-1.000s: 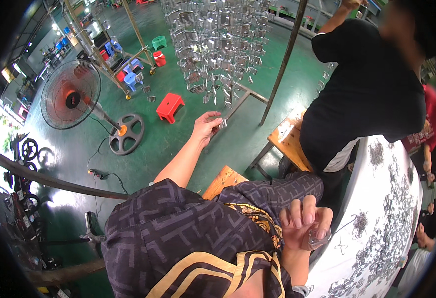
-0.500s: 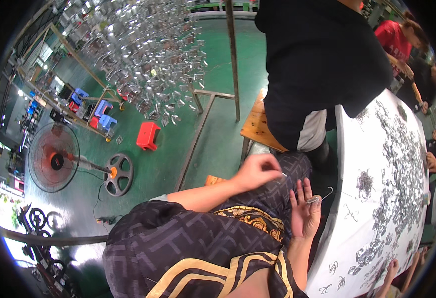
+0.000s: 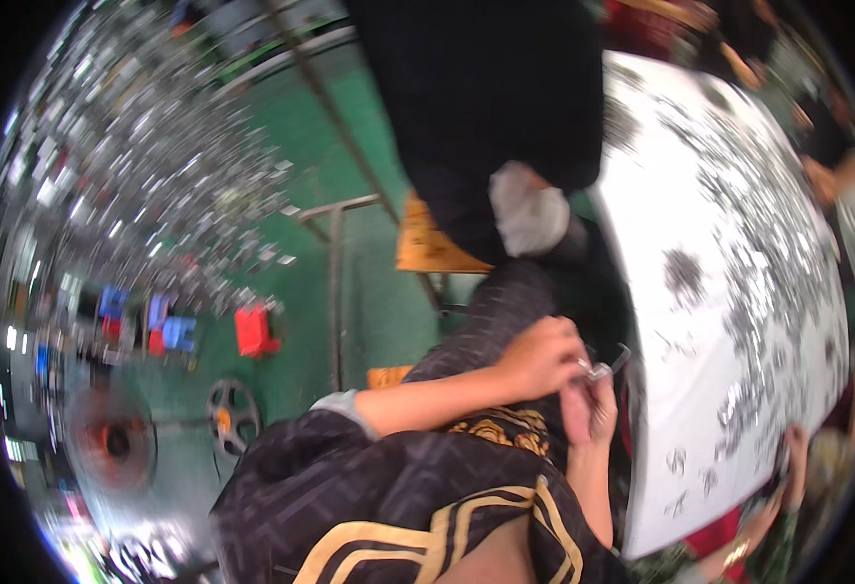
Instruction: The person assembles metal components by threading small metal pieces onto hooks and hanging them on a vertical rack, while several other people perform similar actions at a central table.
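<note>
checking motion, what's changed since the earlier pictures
The left hand has swung right, from over the green floor to the right hand; shiny metal shows between them, and blur hides any release. The view has turned toward the white table. The thin hooked wire stays by the right hand, the red stool on the floor.

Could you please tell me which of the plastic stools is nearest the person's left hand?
The red stool standing apart, right of the blue stools, which cluster farther from the left hand.

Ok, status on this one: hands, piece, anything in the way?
Left hand and right hand together at small metal piece. Wire hook sticking out rightward; exact grip blurred. White table alongside, nothing seen blocking.
</note>
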`<state>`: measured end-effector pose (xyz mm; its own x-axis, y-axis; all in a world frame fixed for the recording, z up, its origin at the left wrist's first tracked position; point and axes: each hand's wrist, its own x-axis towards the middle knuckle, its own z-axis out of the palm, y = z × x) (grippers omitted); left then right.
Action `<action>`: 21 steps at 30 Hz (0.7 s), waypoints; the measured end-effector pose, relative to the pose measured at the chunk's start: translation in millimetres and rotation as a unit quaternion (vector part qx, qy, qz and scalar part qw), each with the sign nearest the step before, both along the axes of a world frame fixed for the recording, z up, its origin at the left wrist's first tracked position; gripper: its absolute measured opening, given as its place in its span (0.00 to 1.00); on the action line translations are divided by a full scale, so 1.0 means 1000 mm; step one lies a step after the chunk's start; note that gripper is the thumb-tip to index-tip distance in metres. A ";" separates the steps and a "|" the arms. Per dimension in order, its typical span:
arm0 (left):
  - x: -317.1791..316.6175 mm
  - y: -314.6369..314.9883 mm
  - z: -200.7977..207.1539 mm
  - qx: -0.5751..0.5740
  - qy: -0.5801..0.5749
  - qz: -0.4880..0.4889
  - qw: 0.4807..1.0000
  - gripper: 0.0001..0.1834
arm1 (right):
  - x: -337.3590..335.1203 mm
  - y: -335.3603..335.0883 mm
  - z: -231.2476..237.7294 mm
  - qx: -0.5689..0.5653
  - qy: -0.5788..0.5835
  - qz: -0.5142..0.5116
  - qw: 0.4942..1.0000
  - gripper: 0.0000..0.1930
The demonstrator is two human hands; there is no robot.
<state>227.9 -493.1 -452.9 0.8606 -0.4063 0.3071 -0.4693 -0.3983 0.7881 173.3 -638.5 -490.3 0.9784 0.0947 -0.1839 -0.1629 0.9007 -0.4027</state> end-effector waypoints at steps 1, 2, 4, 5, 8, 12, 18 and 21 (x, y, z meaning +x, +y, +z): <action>0.004 0.006 0.001 -0.013 -0.016 -0.010 1.000 0.06 | 0.000 -0.004 -0.014 0.014 -0.001 0.004 1.000 0.08; 0.005 0.011 -0.008 -0.041 0.005 -0.007 0.999 0.06 | 0.004 -0.002 -0.005 0.036 -0.002 0.004 0.999 0.06; 0.008 0.019 -0.007 -0.045 0.049 0.011 0.998 0.07 | 0.011 -0.017 0.003 0.055 -0.011 -0.003 0.998 0.05; 0.008 0.022 -0.013 -0.052 0.070 0.016 0.996 0.08 | 0.014 -0.026 0.006 0.062 -0.010 -0.027 0.998 0.05; 0.007 0.029 -0.029 -0.049 0.096 0.019 0.994 0.08 | 0.024 -0.062 0.011 0.010 -0.030 -0.120 0.992 0.05; -0.006 0.036 -0.044 -0.051 0.133 0.009 0.990 0.09 | 0.036 -0.118 0.020 -0.062 -0.015 -0.245 0.967 0.10; -0.006 0.032 -0.045 -0.070 0.146 -0.023 0.986 0.09 | 0.081 -0.223 0.065 -0.237 0.055 -0.406 0.881 0.13; -0.005 0.031 -0.046 -0.093 0.192 -0.026 0.977 0.08 | 0.079 -0.209 0.072 -0.331 0.066 -0.398 0.853 0.13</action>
<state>222.5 -462.5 -499.3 0.9061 -0.4213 0.0381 -0.1406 -0.2150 0.9665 252.6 -847.6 -418.1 0.6508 -0.7574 -0.0533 0.3111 0.3300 -0.8912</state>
